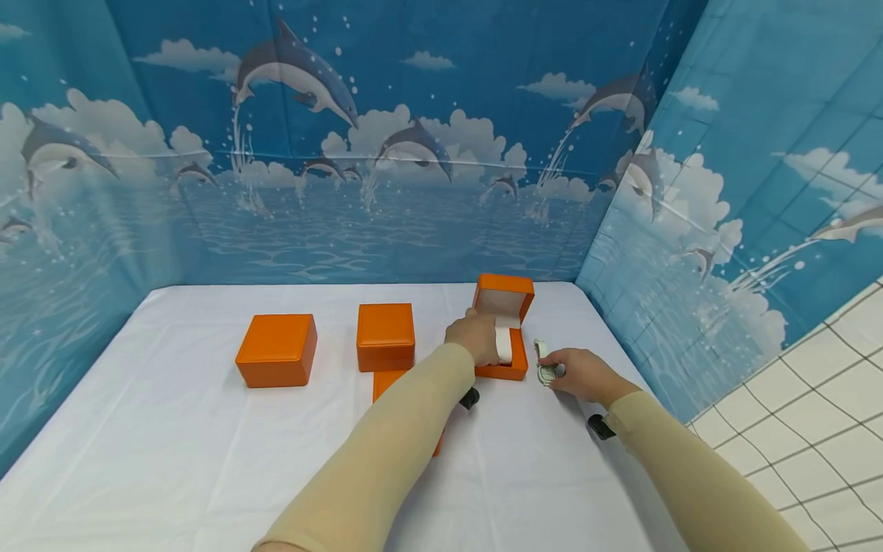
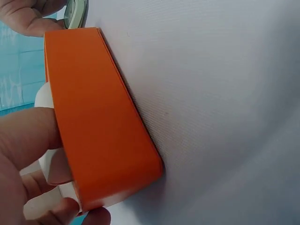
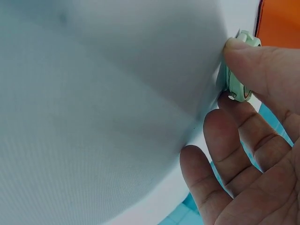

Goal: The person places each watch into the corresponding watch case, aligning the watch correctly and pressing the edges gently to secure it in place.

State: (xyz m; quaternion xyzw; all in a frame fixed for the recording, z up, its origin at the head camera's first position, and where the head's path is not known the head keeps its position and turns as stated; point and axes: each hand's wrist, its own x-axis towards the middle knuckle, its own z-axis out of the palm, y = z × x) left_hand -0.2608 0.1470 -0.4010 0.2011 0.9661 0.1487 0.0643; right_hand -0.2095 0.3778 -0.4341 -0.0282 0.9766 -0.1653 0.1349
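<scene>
An orange box stands on the white cloth with its lid raised at the back. Inside it is a white cushion, sticking up past the rim. My left hand reaches over the box's left side and grips the cushion; its fingertips are partly hidden behind the box wall in the left wrist view. To the right of this box, my right hand pinches a pale green watch between thumb and index finger, low over the cloth. Its other fingers are loosely bent.
Two closed orange boxes, one far left and one nearer the middle, stand on the white-covered table. More orange shows partly behind my left sleeve. A dolphin-print curtain hangs behind and to the right.
</scene>
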